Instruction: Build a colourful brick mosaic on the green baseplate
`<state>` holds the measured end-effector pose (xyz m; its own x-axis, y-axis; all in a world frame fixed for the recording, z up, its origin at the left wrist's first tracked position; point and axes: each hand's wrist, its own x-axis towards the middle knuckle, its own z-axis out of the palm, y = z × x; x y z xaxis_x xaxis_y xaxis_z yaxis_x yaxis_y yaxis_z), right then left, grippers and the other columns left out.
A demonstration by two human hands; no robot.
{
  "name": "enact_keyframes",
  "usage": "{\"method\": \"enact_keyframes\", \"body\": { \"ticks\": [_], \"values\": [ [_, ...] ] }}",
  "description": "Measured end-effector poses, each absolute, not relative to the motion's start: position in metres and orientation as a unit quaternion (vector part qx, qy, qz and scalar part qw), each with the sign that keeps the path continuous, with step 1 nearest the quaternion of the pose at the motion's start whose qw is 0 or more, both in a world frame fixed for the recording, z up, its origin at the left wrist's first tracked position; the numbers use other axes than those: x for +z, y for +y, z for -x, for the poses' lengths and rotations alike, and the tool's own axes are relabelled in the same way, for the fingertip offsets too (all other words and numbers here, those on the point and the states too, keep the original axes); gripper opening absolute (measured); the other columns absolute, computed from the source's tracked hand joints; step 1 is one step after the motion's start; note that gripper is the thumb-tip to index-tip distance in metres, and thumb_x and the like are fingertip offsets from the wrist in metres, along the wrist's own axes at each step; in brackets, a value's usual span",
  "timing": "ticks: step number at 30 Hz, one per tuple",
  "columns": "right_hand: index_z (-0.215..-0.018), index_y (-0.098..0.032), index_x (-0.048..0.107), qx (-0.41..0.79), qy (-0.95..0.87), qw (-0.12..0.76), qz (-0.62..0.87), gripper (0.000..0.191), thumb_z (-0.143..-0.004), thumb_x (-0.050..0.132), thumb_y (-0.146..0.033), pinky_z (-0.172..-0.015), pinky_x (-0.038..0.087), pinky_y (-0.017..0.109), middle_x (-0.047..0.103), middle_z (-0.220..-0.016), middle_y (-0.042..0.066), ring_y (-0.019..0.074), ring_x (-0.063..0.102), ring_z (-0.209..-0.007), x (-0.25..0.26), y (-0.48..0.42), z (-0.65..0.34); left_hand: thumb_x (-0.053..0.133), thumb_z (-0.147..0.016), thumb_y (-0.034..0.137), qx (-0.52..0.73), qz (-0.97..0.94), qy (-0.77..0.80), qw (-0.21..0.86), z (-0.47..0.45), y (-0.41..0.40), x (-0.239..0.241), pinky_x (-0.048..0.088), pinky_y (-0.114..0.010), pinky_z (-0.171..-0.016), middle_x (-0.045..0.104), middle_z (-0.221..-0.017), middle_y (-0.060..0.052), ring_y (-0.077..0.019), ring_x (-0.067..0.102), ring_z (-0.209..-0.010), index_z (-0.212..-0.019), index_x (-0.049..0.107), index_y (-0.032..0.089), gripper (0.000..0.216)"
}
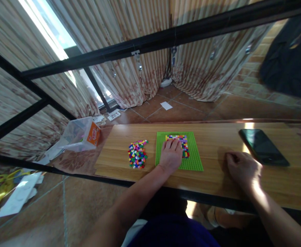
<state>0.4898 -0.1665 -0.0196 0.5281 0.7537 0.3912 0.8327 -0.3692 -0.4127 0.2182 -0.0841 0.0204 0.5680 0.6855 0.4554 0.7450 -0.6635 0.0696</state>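
A green studded baseplate (195,161) lies on the wooden table, with a block of small multicoloured building bricks (185,145) set on its middle. My left hand (171,156) rests over the left part of these bricks, palm down and fingers bent together. Whatever is under its fingertips is hidden from view. To the left of the baseplate is a heap of loose coloured bricks (137,154). Closed in a loose fist, my right hand (244,168) rests on the table to the right of the baseplate, with nothing visible in it.
A black phone (264,146) lies beyond my right hand. Left of the table (217,137) stands a clear plastic bin (75,135) with an orange label. Black metal bars (150,43) cross the view before striped curtains (145,20). Papers lie on the tiled floor.
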Motion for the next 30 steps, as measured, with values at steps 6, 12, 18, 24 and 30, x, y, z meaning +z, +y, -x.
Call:
{"method": "enact_keyframes", "body": {
  "ticks": [6, 12, 18, 24, 30],
  "values": [
    [-0.089, -0.015, 0.076, -0.066, -0.476, 0.277, 0.832, 0.038, -0.086, 0.049, -0.041, -0.065, 0.037, 0.029, 0.071, -0.086, 0.011, 0.0196, 0.057, -0.077, -0.017, -0.166, -0.489, 0.040, -0.100, 0.024, -0.206, 0.890, -0.401, 0.061, -0.220, -0.085, 0.021, 0.044, -0.045, -0.101, 0.061, -0.134, -0.016, -0.0291, 0.052, -0.117, -0.129, 0.060, 0.009, 0.038],
    [-0.089, -0.018, 0.076, -0.068, -0.475, 0.263, 0.837, 0.031, -0.084, 0.053, -0.038, -0.066, 0.039, 0.030, 0.071, -0.088, 0.010, 0.0208, 0.060, -0.078, -0.021, -0.165, -0.494, 0.040, -0.101, 0.026, -0.200, 0.887, -0.415, 0.030, -0.218, -0.089, 0.022, 0.043, -0.045, -0.103, 0.060, -0.135, -0.013, -0.0277, 0.052, -0.121, -0.132, 0.057, 0.012, 0.039],
    [-0.095, -0.016, 0.076, -0.065, -0.490, 0.212, 0.843, 0.040, -0.090, 0.045, -0.042, -0.065, 0.040, 0.033, 0.072, -0.094, 0.012, 0.0249, 0.063, -0.083, -0.029, -0.165, -0.501, 0.042, -0.100, 0.029, -0.230, 0.883, -0.408, -0.048, -0.207, -0.094, 0.029, 0.039, -0.045, -0.112, 0.058, -0.142, -0.012, -0.0258, 0.053, -0.128, -0.143, 0.048, 0.016, 0.045],
    [-0.096, -0.016, 0.076, -0.062, -0.497, 0.207, 0.840, 0.041, -0.091, 0.043, -0.042, -0.069, 0.042, 0.033, 0.072, -0.096, 0.013, 0.0253, 0.064, -0.087, -0.027, -0.165, -0.501, 0.043, -0.100, 0.027, -0.246, 0.853, -0.450, -0.100, -0.179, -0.109, 0.039, 0.041, -0.047, -0.111, 0.060, -0.139, -0.012, -0.0260, 0.055, -0.126, -0.139, 0.051, 0.016, 0.042],
    [-0.095, -0.015, 0.077, -0.054, -0.481, 0.230, 0.844, 0.040, -0.088, 0.046, -0.041, -0.068, 0.042, 0.033, 0.072, -0.095, 0.013, 0.0239, 0.063, -0.083, -0.025, -0.164, -0.498, 0.048, -0.096, 0.022, -0.263, 0.837, -0.464, -0.121, -0.147, -0.132, 0.030, 0.043, -0.049, -0.111, 0.061, -0.137, -0.013, -0.0272, 0.055, -0.125, -0.135, 0.055, 0.017, 0.041]
  ]
}}
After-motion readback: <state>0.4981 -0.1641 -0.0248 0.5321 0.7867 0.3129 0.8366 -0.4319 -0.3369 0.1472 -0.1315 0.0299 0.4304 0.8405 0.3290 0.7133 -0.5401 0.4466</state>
